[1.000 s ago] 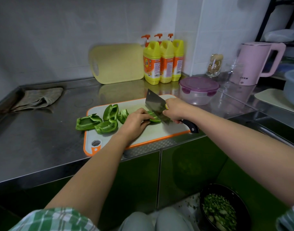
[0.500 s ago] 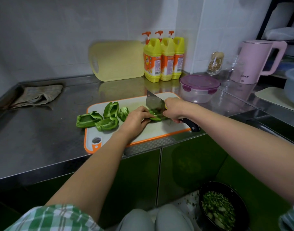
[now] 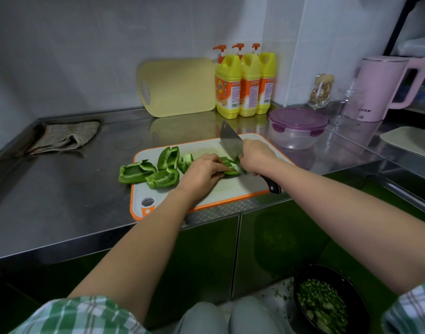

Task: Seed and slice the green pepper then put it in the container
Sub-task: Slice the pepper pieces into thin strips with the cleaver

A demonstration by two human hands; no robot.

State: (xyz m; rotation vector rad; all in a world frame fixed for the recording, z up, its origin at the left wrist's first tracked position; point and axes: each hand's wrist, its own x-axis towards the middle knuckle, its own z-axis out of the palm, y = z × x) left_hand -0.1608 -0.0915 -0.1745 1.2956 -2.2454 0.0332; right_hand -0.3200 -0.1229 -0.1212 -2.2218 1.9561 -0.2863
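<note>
Head view: left hand (image 3: 201,173) pins a pepper piece (image 3: 229,166) on the cutting board (image 3: 230,189); right hand (image 3: 256,157) grips the cleaver (image 3: 230,143), blade against the piece. Other pepper pieces (image 3: 156,172) lie left of the left hand.

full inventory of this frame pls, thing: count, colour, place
pepper pieces: several, green, board's left end, one overhanging
board: 1, white with orange rim, counter front
cleaver: 1, steel, black handle, over pepper
container: 1, clear, purple lid, right of board
yellow board: 1, against wall
bottles: 3, yellow, by wall
kettle: 1, pink, right
cloth: 1, grey, left
bin: 1, black, floor
left hand: pins pepper
right hand: grips cleaver
</note>
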